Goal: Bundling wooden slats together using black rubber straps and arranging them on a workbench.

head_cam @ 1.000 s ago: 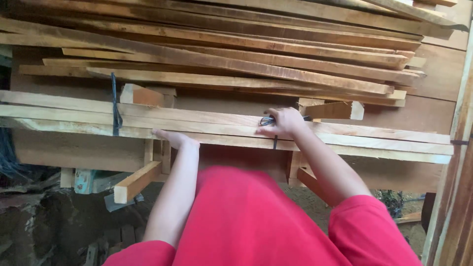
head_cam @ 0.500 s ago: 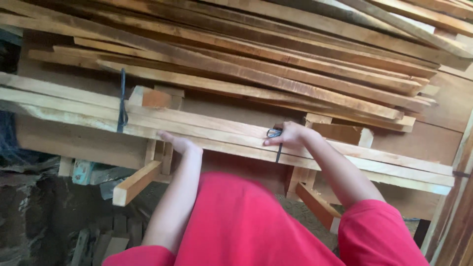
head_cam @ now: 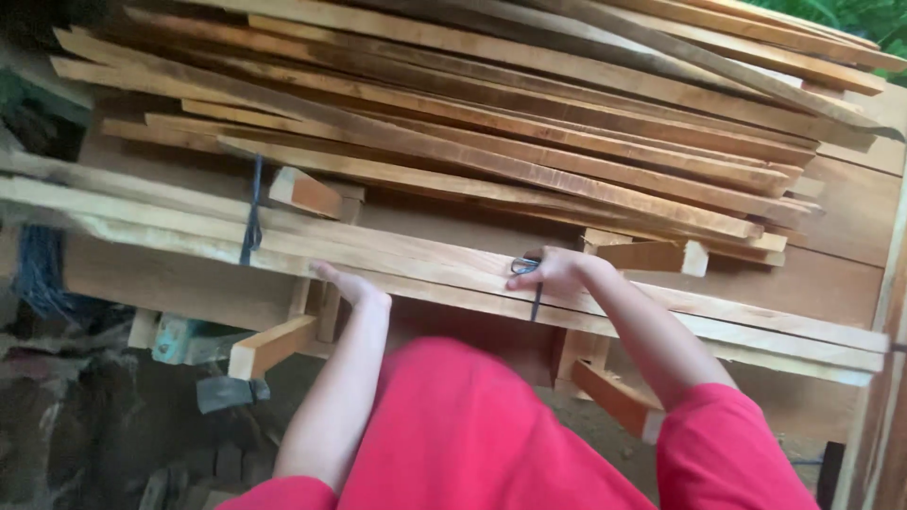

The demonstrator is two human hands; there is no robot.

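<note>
A bundle of long pale wooden slats lies across in front of me, bound by two dark straps. My right hand rests on top of the bundle, fingers pinched on the right strap where it loops over the slats. My left hand presses flat, fingers together, against the bundle's front edge, partly tucked under it. The left strap wraps the slats further left. Red sleeves and a red shirt fill the bottom of the view.
A tall, uneven stack of reddish planks rests behind and above the bundle. Short wooden blocks stick out beneath it, another at right. Dark rubble lies below left. Upright boards stand at the right edge.
The view has tilted and shifted, so the stack sits further right and lower. Both hands stay at the same places on the bundle; the right keeps hold of the strap.
</note>
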